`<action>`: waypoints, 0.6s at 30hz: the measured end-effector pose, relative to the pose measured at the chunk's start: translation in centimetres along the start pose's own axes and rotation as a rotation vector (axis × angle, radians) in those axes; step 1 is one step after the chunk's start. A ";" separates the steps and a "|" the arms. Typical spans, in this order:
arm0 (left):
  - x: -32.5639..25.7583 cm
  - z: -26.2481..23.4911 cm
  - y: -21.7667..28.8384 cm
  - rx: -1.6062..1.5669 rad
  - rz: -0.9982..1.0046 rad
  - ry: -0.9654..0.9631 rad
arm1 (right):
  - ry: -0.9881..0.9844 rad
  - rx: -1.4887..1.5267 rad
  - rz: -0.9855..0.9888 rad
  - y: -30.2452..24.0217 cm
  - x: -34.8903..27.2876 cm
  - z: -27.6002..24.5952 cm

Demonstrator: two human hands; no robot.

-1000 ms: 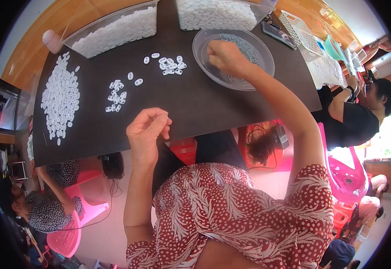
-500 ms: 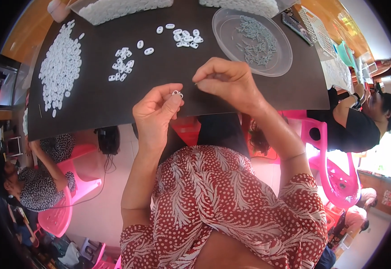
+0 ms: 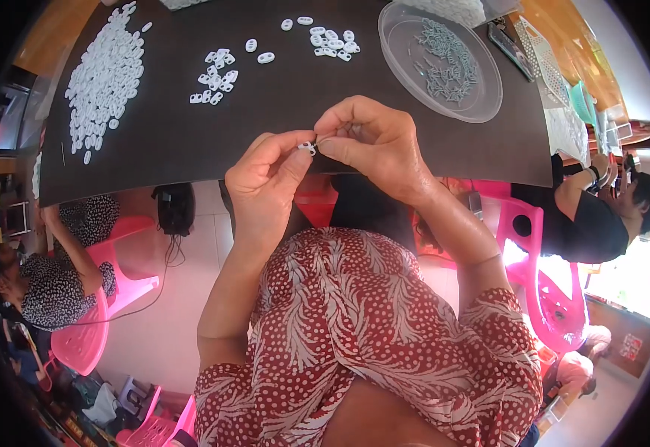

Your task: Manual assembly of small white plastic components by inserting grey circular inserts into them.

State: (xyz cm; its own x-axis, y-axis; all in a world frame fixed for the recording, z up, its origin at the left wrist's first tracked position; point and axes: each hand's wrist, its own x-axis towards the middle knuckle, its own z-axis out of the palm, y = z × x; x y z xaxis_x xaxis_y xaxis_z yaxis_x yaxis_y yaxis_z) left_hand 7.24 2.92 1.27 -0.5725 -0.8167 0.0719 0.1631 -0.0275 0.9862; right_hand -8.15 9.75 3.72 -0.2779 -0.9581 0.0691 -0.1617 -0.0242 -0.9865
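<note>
A person in a red top with white dots and leaf shapes holds both hands together over the near edge of a dark bench (image 3: 280, 127). The left hand (image 3: 269, 182) pinches a small white plastic piece (image 3: 307, 147) between thumb and forefinger. The right hand (image 3: 373, 141) meets it from the right, its fingertips (image 3: 323, 143) closed on the same piece, so the piece sits right between the two hands, touching both. What the right hand's fingers add to it is too small to tell.

Beyond the right hand, further across the bench, stands a clear round plastic dish (image 3: 481, 97) holding a scatter of small grey parts (image 3: 448, 59). Straight beyond the hands lies a small cluster of white pieces (image 3: 331, 41). Beyond the left hand and a little to its left lies another cluster of white pieces (image 3: 217, 74). Well away to the left of the left hand, a large heap of white pieces (image 3: 105, 74) spreads along the bench.

To the right of the right hand, past the bench edge, another person in a black shirt (image 3: 589, 216) sits by a pink chair (image 3: 545, 298). Down to the left of the left hand, a person in a black-and-white patterned top (image 3: 60, 287) sits on a second pink chair (image 3: 86, 339).
</note>
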 end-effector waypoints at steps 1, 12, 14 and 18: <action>-0.1 0.0 0.0 0.017 0.023 -0.003 | 0.026 0.008 -0.063 0.2 0.0 0.2; -0.5 -0.4 0.1 0.110 0.102 -0.008 | 0.023 -0.030 -0.074 0.8 -0.2 0.8; -0.5 -0.3 0.2 0.133 0.119 -0.004 | 0.022 -0.029 -0.076 0.8 -0.2 0.8; -0.7 -0.4 0.4 0.112 0.111 -0.001 | 0.023 -0.024 -0.059 0.5 -0.3 0.9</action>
State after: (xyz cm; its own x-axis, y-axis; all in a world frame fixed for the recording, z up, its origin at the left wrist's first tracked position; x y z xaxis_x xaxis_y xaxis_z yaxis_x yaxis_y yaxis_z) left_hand 8.00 3.26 1.56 -0.5563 -0.8109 0.1817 0.1353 0.1273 0.9826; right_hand -7.36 9.74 3.05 -0.2884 -0.9485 0.1308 -0.2011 -0.0735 -0.9768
